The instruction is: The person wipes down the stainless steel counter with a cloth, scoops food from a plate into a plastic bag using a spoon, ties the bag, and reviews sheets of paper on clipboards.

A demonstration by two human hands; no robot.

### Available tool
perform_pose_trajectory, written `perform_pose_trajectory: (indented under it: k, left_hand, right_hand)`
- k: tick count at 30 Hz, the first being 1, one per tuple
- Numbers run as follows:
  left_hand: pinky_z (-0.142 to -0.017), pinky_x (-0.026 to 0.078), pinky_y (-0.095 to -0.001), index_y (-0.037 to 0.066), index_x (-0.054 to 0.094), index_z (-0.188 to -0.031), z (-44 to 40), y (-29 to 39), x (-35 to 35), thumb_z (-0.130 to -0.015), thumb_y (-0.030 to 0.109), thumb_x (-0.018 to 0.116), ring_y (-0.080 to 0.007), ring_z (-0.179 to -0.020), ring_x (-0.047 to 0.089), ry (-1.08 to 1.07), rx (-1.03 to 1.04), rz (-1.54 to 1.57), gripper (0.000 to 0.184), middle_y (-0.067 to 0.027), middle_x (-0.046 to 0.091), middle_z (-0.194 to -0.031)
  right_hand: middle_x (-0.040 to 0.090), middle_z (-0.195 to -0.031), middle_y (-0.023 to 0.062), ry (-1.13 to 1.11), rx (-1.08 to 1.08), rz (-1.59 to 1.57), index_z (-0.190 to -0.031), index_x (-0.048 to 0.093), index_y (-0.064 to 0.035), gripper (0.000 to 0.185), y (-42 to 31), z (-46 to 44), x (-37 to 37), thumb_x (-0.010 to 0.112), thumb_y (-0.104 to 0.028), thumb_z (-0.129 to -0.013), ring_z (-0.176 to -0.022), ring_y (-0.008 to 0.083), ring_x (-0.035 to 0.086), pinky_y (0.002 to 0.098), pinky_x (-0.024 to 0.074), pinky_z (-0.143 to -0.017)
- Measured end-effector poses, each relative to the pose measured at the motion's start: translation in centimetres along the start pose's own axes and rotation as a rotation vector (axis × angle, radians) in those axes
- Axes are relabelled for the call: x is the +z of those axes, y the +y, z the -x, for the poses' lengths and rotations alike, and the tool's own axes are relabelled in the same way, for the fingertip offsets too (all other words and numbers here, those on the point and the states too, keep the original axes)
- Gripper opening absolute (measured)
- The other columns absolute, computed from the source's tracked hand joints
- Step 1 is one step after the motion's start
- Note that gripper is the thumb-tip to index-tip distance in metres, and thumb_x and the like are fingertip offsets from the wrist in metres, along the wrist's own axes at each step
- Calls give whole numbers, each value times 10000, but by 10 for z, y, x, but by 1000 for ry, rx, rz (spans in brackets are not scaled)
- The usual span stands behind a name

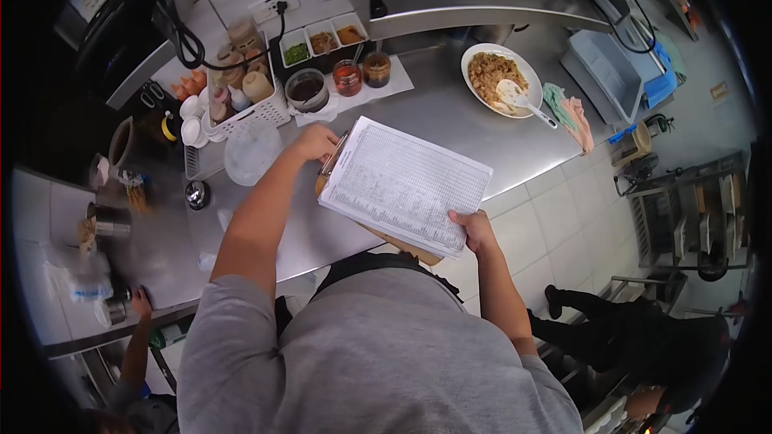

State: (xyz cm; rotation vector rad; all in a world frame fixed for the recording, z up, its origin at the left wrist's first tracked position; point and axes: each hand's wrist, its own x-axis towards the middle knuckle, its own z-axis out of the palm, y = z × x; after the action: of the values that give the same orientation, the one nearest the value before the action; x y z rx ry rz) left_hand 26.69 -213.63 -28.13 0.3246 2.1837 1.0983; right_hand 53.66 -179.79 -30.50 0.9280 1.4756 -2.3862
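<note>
A clipboard with a stack of printed grid sheets is tilted in front of my body, over the counter's front edge. Its metal clip is at the left end. My left hand is closed around that clip end. At the lower right corner, my right hand pinches the sheets and board, thumb on top and fingers hidden underneath. The print is too small to read.
Behind the clipboard on the steel counter stand a plate of food with a white spoon, sauce jars and a basket of bottles. One co-worker is at lower right, another person's arm at lower left.
</note>
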Motion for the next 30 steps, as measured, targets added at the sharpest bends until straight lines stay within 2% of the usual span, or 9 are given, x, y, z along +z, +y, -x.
perform_pose_trajectory:
  k: [2, 11, 14, 17, 30]
  left_hand:
    - [-488, 528, -272, -40, 694, -889, 1, 0, 2, -673, 68, 683, -128, -515, 604, 25, 21, 27, 241, -97, 652, -657]
    - [-445, 499, -287, -49, 691, -829, -9, -7, 6, -633, 27, 660, -153, -468, 594, 59, 24, -32, 212, -124, 641, -623]
    - [-476, 505, -271, -69, 675, -904, 4, 12, 5, -667, 46, 669, -135, -493, 593, 19, 37, -232, 264, -110, 633, -630]
    - [-467, 494, -274, -69, 675, -895, 9, 19, 11, -667, 42, 666, -138, -482, 586, 78, 33, -275, 254, -114, 632, -630]
    - [-478, 509, -281, -62, 681, -897, 5, 16, 9, -667, 15, 662, -144, -518, 598, 51, 2, -185, 243, -113, 640, -655]
  right_hand:
    - [566, -1163, 222, 21, 1, 13, -1196, 466, 138, 472, 1, 1, 1, 644, 36, -771, -1030, 331, 576, 419, 473, -895]
    - [543, -1187, 235, 87, -50, -4, -1220, 425, 152, 488, 9, 15, 26, 619, 44, -786, -1038, 342, 566, 421, 458, -918]
    - [547, -1180, 229, 93, -33, -13, -1220, 428, 147, 486, 8, 15, 28, 622, 33, -788, -1039, 336, 566, 415, 459, -917]
    - [551, -1175, 222, 79, -57, -46, -1219, 433, 140, 484, 9, 16, 27, 624, 25, -789, -1037, 327, 567, 405, 460, -913]
    - [564, -1161, 214, 30, -83, -87, -1207, 456, 123, 465, 11, 20, 28, 629, 26, -786, -1020, 318, 578, 392, 468, -906]
